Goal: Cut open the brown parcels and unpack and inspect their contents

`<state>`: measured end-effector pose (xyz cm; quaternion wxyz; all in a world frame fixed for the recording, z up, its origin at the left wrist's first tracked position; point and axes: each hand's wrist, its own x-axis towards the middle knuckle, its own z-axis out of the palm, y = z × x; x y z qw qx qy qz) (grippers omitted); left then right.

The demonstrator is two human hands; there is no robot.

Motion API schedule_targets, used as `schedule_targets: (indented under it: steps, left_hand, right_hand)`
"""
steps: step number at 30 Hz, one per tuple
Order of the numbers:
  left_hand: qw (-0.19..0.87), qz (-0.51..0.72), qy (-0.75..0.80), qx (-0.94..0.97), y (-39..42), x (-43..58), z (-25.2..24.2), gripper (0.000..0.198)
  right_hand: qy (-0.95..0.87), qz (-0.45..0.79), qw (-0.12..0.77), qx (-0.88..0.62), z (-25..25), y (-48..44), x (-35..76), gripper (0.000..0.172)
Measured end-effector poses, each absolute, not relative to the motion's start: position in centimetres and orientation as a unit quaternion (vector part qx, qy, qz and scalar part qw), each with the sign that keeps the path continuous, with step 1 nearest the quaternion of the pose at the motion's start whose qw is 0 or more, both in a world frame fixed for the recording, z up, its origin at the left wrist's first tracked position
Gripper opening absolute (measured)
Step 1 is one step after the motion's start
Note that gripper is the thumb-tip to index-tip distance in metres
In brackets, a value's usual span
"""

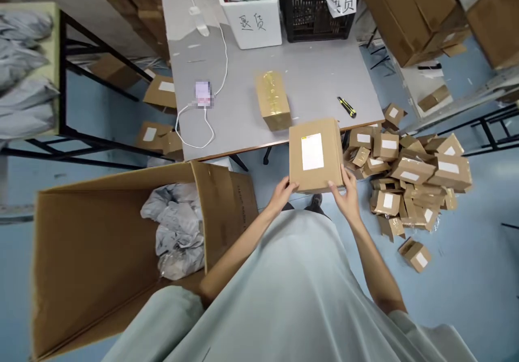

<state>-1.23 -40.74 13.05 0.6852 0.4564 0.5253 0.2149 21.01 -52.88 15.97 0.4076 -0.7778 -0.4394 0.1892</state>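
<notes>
A square cardboard box [298,181] with a white label [312,152] is held up at the front edge of the table. My left hand [281,193] grips its lower left corner, thumb on the label face. At the lower right corner my right hand [345,191] grips it too, with the thumb on the front and the fingers along the side. Behind it on the table lies a smaller cardboard box [273,102] closed with clear yellowish tape. A yellow and black box cutter [346,107] rests on the table to the right.
The grey table [239,80] carries a white bin [255,26], a black crate [318,18] and a white cable [225,64]. Opened small boxes [411,170] are heaped on the floor at right. A large open carton [101,254] with grey plastic bags [178,226] stands at left.
</notes>
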Motion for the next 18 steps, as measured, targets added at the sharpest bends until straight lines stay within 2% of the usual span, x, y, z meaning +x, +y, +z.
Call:
schedule_targets:
  steps: [5,11,15,18]
  left_hand:
    - [0.773,0.24,0.496,0.314,-31.4,6.9,9.4,0.05]
    - [0.804,0.234,0.5,0.223,-18.8,12.4,4.4,0.032]
    - [0.76,0.233,0.554,0.248,-14.7,12.5,3.3,0.025]
    - [0.749,0.203,0.579,0.252,-14.3,8.4,3.4,0.042]
  right_hand:
    - [-0.535,0.147,0.304,-0.775,15.5,-40.5,29.2,0.078]
    - [-0.594,0.155,0.178,-0.769,12.7,-26.1,30.6,0.076]
    - [-0.621,0.189,0.175,-0.74,10.6,-20.9,28.7,0.066]
    - [-0.651,0.23,0.19,-0.698,9.6,-19.3,27.6,0.052]
